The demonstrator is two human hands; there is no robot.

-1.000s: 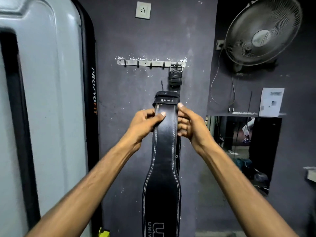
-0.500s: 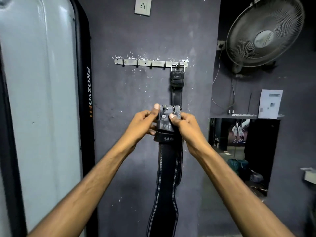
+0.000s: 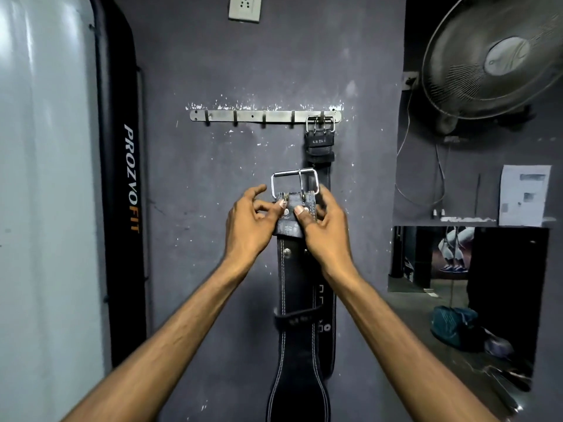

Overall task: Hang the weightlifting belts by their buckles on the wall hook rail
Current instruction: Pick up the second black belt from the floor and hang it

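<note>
On the left I see a tall black pad (image 3: 122,193) standing by the grey wall, and the metal hook rail (image 3: 259,116) is up above my hands. My left hand (image 3: 248,226) pinches the top of the black belt (image 3: 297,300) just under its shiny buckle (image 3: 295,181), and my right hand (image 3: 327,229) grips the same spot from the other side. The buckle is below the rail, not on a hook yet, and further right another belt (image 3: 320,141) already hangs by its buckle from the last hook.
</note>
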